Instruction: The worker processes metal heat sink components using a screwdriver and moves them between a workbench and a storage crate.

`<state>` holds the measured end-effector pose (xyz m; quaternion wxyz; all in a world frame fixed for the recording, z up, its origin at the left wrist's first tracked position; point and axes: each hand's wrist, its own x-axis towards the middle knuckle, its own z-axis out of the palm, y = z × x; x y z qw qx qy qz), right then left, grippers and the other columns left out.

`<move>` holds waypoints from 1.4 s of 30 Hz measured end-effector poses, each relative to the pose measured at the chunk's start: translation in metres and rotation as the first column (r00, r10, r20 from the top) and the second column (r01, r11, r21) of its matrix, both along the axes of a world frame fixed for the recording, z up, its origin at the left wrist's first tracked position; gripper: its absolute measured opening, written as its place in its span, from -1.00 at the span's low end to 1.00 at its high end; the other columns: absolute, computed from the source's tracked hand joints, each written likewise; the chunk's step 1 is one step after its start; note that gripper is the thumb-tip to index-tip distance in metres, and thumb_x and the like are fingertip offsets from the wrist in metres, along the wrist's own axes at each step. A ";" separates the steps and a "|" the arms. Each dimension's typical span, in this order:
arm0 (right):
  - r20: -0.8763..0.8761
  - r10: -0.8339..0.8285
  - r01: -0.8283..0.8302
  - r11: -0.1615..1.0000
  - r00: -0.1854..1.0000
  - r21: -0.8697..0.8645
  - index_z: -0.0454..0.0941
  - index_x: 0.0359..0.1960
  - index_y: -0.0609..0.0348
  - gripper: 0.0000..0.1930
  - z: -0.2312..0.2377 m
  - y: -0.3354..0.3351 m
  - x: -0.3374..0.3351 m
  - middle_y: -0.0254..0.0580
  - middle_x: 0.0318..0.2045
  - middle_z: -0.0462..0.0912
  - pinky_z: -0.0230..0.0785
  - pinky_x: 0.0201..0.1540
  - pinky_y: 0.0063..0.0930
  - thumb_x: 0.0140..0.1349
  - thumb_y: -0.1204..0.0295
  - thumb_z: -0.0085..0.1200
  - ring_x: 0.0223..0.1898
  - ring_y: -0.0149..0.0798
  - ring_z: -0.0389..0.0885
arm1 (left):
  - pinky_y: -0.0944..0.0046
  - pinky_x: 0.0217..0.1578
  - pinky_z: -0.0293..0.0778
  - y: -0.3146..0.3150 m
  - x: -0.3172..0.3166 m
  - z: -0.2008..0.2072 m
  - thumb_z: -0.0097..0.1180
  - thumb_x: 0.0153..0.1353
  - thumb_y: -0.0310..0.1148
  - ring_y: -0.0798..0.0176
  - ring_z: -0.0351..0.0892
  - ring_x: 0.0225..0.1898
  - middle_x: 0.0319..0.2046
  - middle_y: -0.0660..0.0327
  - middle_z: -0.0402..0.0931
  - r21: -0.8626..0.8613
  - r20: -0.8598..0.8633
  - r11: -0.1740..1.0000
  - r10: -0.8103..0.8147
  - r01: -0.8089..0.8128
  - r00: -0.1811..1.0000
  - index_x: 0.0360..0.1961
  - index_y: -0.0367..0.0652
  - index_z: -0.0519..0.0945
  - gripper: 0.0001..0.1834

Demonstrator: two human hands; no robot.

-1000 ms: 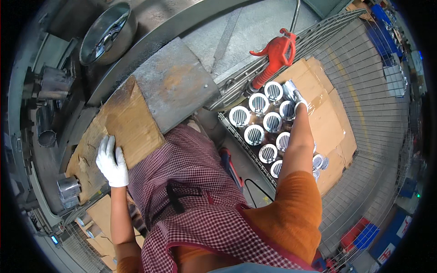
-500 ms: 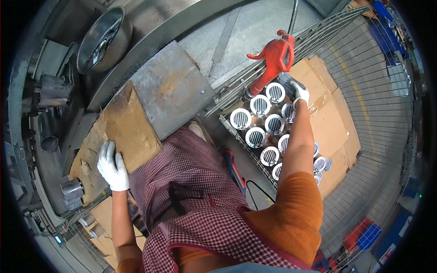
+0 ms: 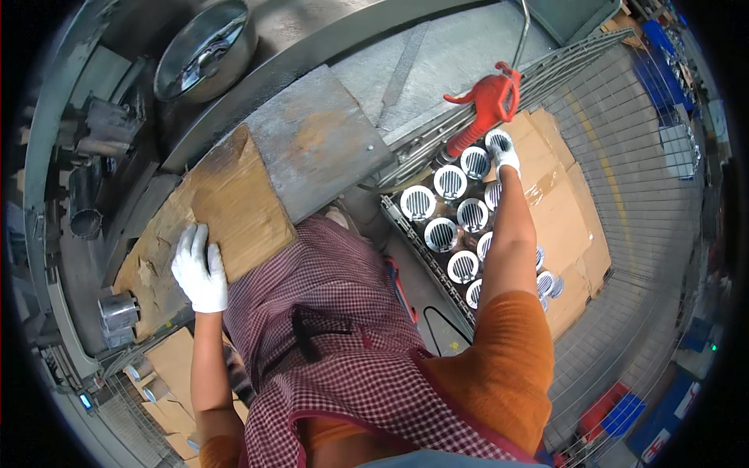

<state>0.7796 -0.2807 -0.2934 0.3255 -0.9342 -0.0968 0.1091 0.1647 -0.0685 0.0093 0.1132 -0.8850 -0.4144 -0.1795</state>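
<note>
My right hand, in a white glove, reaches to the far end of a wire basket. Its fingers are closed round a metal cylinder with a white slatted round top, whose slatted face now points up. Beside it stand several cylinders of the same kind in rows, such as one slatted cylinder and another. My gloved left hand rests with fingers stretched out on a worn brown cardboard sheet, holding nothing.
A red air gun hangs close to my right hand. Cardboard lines the wire basket. A grey metal plate adjoins the cardboard sheet. At far left are a metal bowl holding metal pieces and a short metal tube.
The cylinder in my right hand has turned from lying tilted to slatted face up beside the others. My left hand stays on the cardboard; the whole view has shifted slightly.
</note>
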 end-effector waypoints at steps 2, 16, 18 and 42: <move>-0.098 -0.005 -0.012 0.985 0.995 -0.170 0.45 0.18 0.09 -0.38 -0.008 0.011 0.010 0.03 0.08 0.56 0.32 0.17 -0.30 0.07 0.12 0.22 0.12 -0.04 0.52 | -0.03 0.04 0.37 -0.001 -0.007 0.001 0.10 0.16 -0.31 -0.11 0.48 0.04 0.00 -0.03 0.52 0.017 0.000 1.000 -0.001 0.001 1.000 -0.01 -0.14 0.56 -0.64; 0.666 -0.233 -0.503 0.496 0.708 0.708 0.55 -0.10 0.38 -0.76 0.346 0.055 -0.209 0.02 -0.15 0.63 0.48 -0.05 -0.40 0.26 0.46 0.16 -0.17 -0.25 0.60 | 0.04 -0.09 0.42 -0.005 -0.003 0.009 0.05 0.19 0.00 0.04 0.53 0.02 -0.04 0.07 0.55 -0.142 0.175 0.989 0.066 -0.041 0.982 -0.06 -0.06 0.59 -0.57; 0.835 0.048 -0.735 0.504 0.548 0.453 0.54 -0.04 0.36 -0.74 0.358 0.081 -0.231 0.01 -0.10 0.62 0.45 -0.03 -0.40 0.26 0.53 0.15 -0.13 -0.23 0.60 | 0.03 -0.03 0.36 -0.005 -0.009 0.001 0.03 0.20 0.04 0.04 0.48 0.07 0.00 0.07 0.53 -0.130 0.213 0.990 0.078 -0.051 0.974 -0.04 -0.04 0.59 -0.53; 0.966 0.121 -0.391 0.920 0.229 -0.023 0.69 -0.31 0.03 -0.65 0.318 0.148 -0.231 -0.19 -0.41 0.71 0.45 -0.40 -0.30 0.35 0.07 -0.03 -0.43 -0.12 0.65 | 0.02 -0.09 0.28 0.060 -0.171 -0.006 0.11 0.11 -0.10 0.03 0.40 0.02 -0.01 0.09 0.43 0.045 0.493 0.824 0.473 -0.565 0.730 0.05 -0.03 0.51 -0.52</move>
